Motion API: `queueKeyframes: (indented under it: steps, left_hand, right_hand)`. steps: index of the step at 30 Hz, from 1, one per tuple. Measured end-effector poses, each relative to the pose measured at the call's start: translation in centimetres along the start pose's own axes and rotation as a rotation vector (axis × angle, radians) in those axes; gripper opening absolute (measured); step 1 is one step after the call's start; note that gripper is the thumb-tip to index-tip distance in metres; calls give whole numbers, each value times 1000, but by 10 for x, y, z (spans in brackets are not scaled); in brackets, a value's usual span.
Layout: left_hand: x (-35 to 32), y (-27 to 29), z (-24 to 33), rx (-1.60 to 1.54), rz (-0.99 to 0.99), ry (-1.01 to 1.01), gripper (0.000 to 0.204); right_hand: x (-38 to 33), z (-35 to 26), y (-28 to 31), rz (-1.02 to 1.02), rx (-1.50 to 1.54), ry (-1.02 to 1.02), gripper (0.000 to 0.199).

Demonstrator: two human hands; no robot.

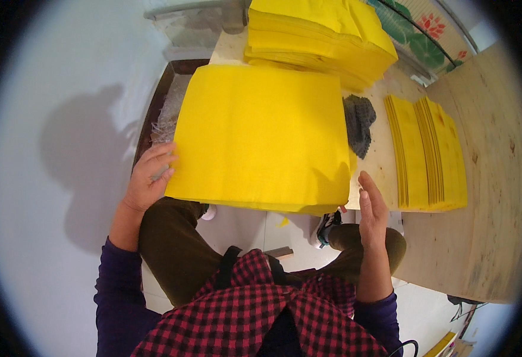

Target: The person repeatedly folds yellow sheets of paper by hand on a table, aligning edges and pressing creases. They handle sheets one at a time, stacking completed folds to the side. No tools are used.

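Note:
A flat stack of yellow fabric sheets (pixel 261 137) lies in front of me, its near edge above my knees. My left hand (pixel 149 175) is at its left edge, with the fingertips against the side and the thumb apart from the fingers. Just off the near right corner, my right hand (pixel 373 208) is held upright with its fingers stretched out and nothing in them. Behind the stack rises a taller, looser pile of yellow fabric (pixel 320 35). A crumpled dark grey cloth (pixel 359 125) lies beside the stack on the right.
Folded yellow pieces (pixel 427 152) stand in a row on the pale wooden table (pixel 380 160) at right, beside a wooden panel (pixel 487 178). A brown-rimmed box (pixel 160 101) sits at left, against a white wall (pixel 53 149). A small brown block (pixel 280 251) lies on the tiled floor.

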State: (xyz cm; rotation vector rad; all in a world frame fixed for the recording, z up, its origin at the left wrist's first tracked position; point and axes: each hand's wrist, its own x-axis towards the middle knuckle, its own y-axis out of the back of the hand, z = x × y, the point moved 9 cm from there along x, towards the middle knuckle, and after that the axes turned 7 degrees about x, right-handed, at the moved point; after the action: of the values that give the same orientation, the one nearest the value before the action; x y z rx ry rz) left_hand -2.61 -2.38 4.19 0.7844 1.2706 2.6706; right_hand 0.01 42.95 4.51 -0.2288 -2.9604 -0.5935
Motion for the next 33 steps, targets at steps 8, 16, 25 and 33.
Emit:
queueKeyframes:
  steps: [8, 16, 25, 33]
  left_hand:
    - [7, -29, -47, -491, 102, 653, 49]
    - [17, -53, -47, -591, 32, 707, 51]
    - [17, -50, -45, -491, 53, 695, 49]
    - [16, -51, -50, -606, 119, 689, 46]
  right_hand:
    - [15, 14, -38, -144, 146, -234, 63]
    - [8, 5, -48, -197, -184, -16, 63]
    - [14, 13, -40, -211, -132, -150, 64]
    - [14, 3, -32, -118, 112, -147, 60]
